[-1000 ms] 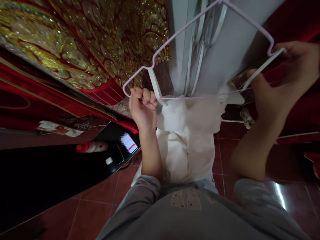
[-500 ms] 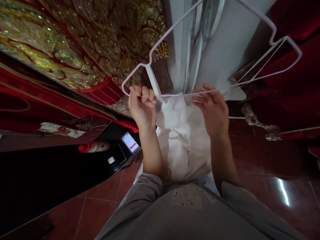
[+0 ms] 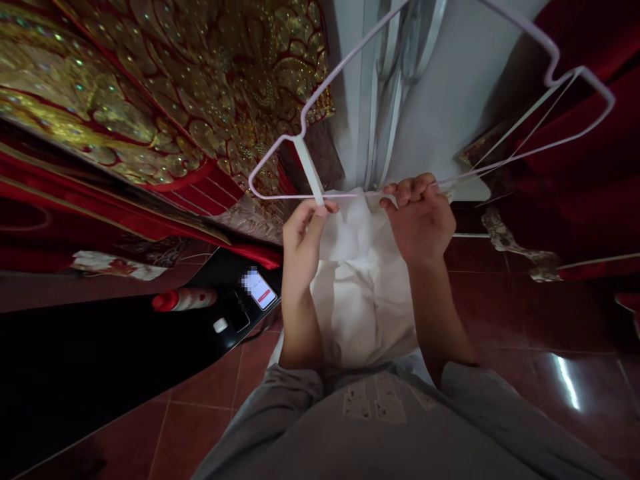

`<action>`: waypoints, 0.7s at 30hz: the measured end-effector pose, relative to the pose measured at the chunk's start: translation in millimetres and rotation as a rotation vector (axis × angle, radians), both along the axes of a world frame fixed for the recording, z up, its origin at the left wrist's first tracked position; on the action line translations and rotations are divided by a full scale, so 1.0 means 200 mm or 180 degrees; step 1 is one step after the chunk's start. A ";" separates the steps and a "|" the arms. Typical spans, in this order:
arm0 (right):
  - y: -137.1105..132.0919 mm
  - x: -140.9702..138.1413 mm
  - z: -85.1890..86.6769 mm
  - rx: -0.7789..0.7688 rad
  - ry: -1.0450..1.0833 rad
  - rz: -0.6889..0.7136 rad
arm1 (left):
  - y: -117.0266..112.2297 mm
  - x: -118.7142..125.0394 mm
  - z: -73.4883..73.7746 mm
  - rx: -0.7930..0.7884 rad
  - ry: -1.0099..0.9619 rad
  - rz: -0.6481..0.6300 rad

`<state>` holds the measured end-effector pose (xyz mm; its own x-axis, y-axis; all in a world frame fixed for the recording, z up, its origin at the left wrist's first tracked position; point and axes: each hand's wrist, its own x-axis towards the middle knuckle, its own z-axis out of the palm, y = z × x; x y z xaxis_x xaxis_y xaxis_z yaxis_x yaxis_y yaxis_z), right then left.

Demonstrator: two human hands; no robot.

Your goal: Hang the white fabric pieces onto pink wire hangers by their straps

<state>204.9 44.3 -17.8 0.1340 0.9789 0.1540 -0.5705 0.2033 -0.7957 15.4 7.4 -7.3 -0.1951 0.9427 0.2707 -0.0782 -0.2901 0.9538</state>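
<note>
A pale pink clothes hanger (image 3: pixel 345 61) spans the upper middle, with its top out of view. A white strap (image 3: pixel 309 168) loops over its left notch and runs down past the bottom bar. My left hand (image 3: pixel 303 243) pinches that strap just below the bar. Near the middle of the bar, my right hand (image 3: pixel 424 220) has its fingers curled round it. Thin straps (image 3: pixel 525 120) hang from the right notch and slant inward toward my right hand. Between and below my hands is white cloth (image 3: pixel 350 230); where it ends against the cream fabric beneath is unclear.
Gold-sequined red garments (image 3: pixel 225 80) hang close on the left, dark red cloth (image 3: pixel 575 200) on the right. A black table (image 3: pixel 100 353) at left bears a phone with a lit screen (image 3: pixel 260 288), a dark phone (image 3: pixel 236 312), a white case (image 3: pixel 220 325) and a red-capped bottle (image 3: pixel 185 300).
My left hand has left the hanger's lower left corner, moving right and down to pinch the strap. My right hand's fingers have curled round the bar. The hanger has shifted slightly right.
</note>
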 end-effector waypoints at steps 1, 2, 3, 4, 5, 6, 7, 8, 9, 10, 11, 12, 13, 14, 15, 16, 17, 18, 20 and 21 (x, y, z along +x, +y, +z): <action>0.01 0.00 0.00 0.0005 -0.0032 -0.0070 | -0.03 -0.01 0.02 -0.0034 0.0132 -0.0057; 0.01 0.00 0.01 0.0015 -0.0055 -0.0138 | -0.05 -0.01 0.05 -0.0077 0.0171 -0.0125; 0.01 0.00 0.01 0.0024 -0.0078 -0.0185 | -0.07 -0.02 0.09 -0.0124 0.0110 -0.0207; 0.02 0.00 0.01 0.0038 -0.0097 -0.0213 | -0.08 -0.02 0.12 -0.0145 -0.0022 -0.0327; 0.02 0.00 0.01 0.0050 -0.0116 -0.0222 | -0.09 -0.02 0.16 -0.0141 -0.0208 -0.0438; 0.02 0.00 0.00 0.0065 -0.0135 -0.0221 | -0.08 -0.02 0.21 -0.0086 -0.0435 -0.0520; 0.02 0.00 0.00 0.0083 -0.0154 -0.0215 | -0.07 -0.03 0.25 0.0010 -0.0672 -0.0562; 0.02 -0.01 0.00 0.0104 -0.0163 -0.0214 | -0.05 -0.04 0.28 0.0119 -0.0916 -0.0537; 0.02 -0.01 0.00 0.0112 -0.0155 -0.0210 | -0.03 -0.07 0.31 0.0246 -0.1137 -0.0485; 0.02 -0.01 0.00 0.0113 -0.0117 -0.0219 | 0.00 -0.10 0.33 0.0321 -0.1295 -0.0406; 0.02 -0.01 0.00 0.0105 -0.0062 -0.0216 | 0.02 -0.13 0.32 0.0379 -0.1399 -0.0290; 0.02 0.00 0.00 0.0097 0.0007 -0.0200 | 0.05 -0.18 0.31 0.0431 -0.1401 -0.0160; 0.01 0.00 0.00 0.0090 0.0082 -0.0175 | 0.08 -0.22 0.27 0.0468 -0.1294 0.0006; 0.01 0.00 0.01 0.0095 0.0145 -0.0140 | 0.10 -0.26 0.23 0.0527 -0.1150 0.0180; 0.01 0.00 0.01 0.0115 0.0192 -0.0096 | 0.11 -0.29 0.17 0.0555 -0.0997 0.0316; 0.00 0.00 0.02 0.0142 0.0221 -0.0051 | 0.12 -0.31 0.12 0.0611 -0.0891 0.0439; 0.00 0.00 0.02 0.0160 0.0236 -0.0012 | 0.12 -0.31 0.07 0.0615 -0.0813 0.0499; 0.00 0.00 0.02 0.0171 0.0245 0.0004 | 0.11 -0.29 0.03 0.0529 -0.0766 0.0492; 0.00 -0.01 0.02 0.0145 0.0217 0.0024 | 0.09 -0.20 -0.02 0.0247 -0.0836 0.0348; 0.00 -0.01 0.02 0.0123 0.0192 0.0008 | 0.08 -0.14 -0.02 0.0119 -0.0910 0.0292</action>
<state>202.3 43.9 -13.5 0.1416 0.9728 0.1833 -0.6178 0.2315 -0.7514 -13.0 23.4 -12.2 -0.3524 0.9080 0.2266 -0.3138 -0.3428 0.8855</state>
